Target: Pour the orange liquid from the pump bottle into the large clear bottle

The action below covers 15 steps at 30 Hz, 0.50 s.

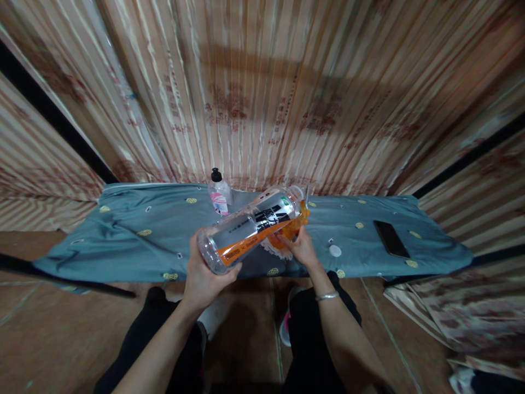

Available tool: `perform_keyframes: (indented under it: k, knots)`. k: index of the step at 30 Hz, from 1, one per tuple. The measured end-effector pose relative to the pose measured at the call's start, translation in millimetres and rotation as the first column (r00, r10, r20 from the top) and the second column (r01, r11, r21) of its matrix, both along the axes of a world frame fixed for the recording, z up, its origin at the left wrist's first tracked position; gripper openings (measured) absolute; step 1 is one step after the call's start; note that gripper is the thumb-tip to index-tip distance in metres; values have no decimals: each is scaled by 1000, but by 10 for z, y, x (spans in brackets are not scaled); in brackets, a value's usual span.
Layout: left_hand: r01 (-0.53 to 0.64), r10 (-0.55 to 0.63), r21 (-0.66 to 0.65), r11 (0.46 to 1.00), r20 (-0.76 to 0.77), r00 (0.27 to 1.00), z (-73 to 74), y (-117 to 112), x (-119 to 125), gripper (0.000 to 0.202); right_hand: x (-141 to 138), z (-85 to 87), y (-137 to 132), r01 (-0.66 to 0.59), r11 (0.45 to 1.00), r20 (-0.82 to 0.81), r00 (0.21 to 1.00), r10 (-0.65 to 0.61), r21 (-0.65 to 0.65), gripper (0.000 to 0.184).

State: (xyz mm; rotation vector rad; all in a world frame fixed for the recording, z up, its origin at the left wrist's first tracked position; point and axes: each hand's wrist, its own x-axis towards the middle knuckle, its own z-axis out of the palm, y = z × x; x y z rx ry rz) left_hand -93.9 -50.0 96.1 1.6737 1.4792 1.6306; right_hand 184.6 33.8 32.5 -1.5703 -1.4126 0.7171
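Observation:
My left hand point(205, 276) is closed round the base of a large clear plastic bottle point(250, 227) with a black, white and orange label. The bottle is tipped almost flat, its open mouth pointing right over a glass point(293, 227) that holds orange liquid. My right hand point(301, 246) grips that glass from the near side. The glass stands on a small white doily point(270, 251) on a blue-grey cloth-covered table point(135, 235). A white bottle cap point(335, 250) lies on the cloth just right of my right hand.
A small pump bottle point(219, 194) with a black top and pink label stands behind the big bottle. A black phone point(391, 238) lies flat at the table's right end. Striped curtains hang behind. My knees in black trousers are below the table edge.

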Motion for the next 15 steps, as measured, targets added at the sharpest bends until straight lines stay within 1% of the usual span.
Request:
perform_keyframes:
  k: [9,15]
  knots:
    - [-17,17,-5,1000,-6,1000,1,-2,16,78,7,-15,6,-2,1000,-8,1000,2,23,75]
    - [-19,19,-6,1000,3,1000,15,-3,24,78,-12,11,3,7,1000,-3,1000,-7,5,76]
